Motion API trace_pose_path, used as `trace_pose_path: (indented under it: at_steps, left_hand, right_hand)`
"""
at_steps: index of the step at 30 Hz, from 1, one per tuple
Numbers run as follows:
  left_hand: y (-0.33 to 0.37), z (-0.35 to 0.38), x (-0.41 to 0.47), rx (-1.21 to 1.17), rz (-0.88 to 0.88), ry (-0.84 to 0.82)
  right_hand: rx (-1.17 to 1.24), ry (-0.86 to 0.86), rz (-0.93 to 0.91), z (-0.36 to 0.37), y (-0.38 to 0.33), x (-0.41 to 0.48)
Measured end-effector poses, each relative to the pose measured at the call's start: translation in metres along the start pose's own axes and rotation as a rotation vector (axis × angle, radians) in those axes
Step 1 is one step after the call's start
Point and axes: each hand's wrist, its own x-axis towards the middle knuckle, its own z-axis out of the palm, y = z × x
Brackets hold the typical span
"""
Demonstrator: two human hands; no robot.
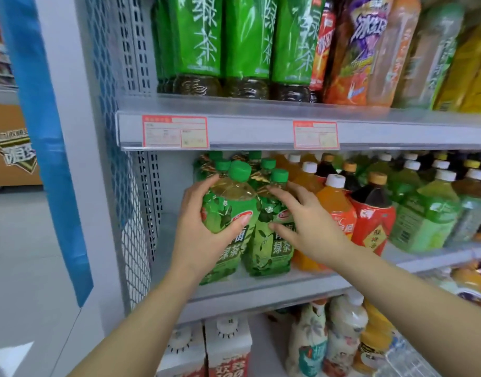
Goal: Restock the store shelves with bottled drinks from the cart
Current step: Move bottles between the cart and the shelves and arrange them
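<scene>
A green-tea bottle (230, 205) with a green cap stands at the front left of the middle shelf (261, 291). My left hand (201, 232) grips it around its body, thumb across the label. Right beside it stands a second green-tea bottle (269, 248). My right hand (307, 221) lies against that bottle's shoulder and label with its fingers spread and straight. More green-capped bottles (261, 161) stand in rows behind these two.
Orange juice (334, 202), red-label dark tea (372, 216) and pale green bottles (430, 213) fill the middle shelf to the right. Tall green tea bottles (220, 44) line the upper shelf. White cartons (228, 346) and floral bottles (329, 341) sit below. A mesh side panel (136, 254) bounds the left.
</scene>
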Motion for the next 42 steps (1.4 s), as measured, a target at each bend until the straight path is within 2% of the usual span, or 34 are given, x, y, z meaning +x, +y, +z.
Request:
trace_pose_path:
  at_steps: [12, 14, 17, 20, 21, 23, 25, 27, 30, 35, 39, 42]
  left_hand:
    - [-0.029, 0.013, -0.002, -0.12, -0.149, -0.003]
    - [-0.038, 0.014, -0.002, -0.065, -0.142, 0.008]
    - [-0.047, 0.011, 0.0, 0.156, -0.045, -0.004]
    - [-0.042, 0.008, -0.002, 0.27, -0.082, -0.017]
    - [-0.039, 0.009, -0.005, 0.341, -0.054, 0.004]
    - [-0.031, 0.016, -0.013, 0.485, 0.132, 0.11]
    - [-0.019, 0.033, -0.025, 0.511, 0.355, 0.195]
    - [-0.003, 0.057, -0.038, 0.452, 0.504, 0.186]
    - [0.02, 0.1, -0.06, 0.265, 0.563, -0.003]
    - [0.051, 0.181, -0.104, 0.062, 0.464, -0.416]
    - [0.069, 0.236, -0.145, -0.003, 0.406, -0.786]
    - [0.077, 0.262, -0.168, -0.007, 0.402, -0.982]
  right_hand:
    - [-0.031, 0.052, -0.045, 0.003, 0.003, -0.003]
    - [-0.041, 0.054, -0.047, 0.004, 0.004, -0.003]
    - [-0.049, 0.056, -0.049, 0.004, 0.003, -0.004]
    - [-0.06, 0.041, -0.035, 0.003, 0.0, -0.005]
    - [-0.062, 0.02, -0.025, 0.002, 0.0, -0.006]
    - [-0.05, -0.028, -0.02, -0.003, 0.0, -0.009]
    - [-0.041, -0.05, -0.043, -0.013, 0.005, -0.021]
    - [-0.087, -0.044, -0.079, -0.031, 0.016, -0.043]
    - [-0.124, -0.101, -0.001, -0.063, 0.042, -0.091]
    - [-0.227, -0.419, 0.386, -0.116, 0.101, -0.196]
    - [-0.238, -0.669, 0.698, -0.152, 0.132, -0.277]
    - [-0.233, -0.829, 0.844, -0.166, 0.142, -0.323]
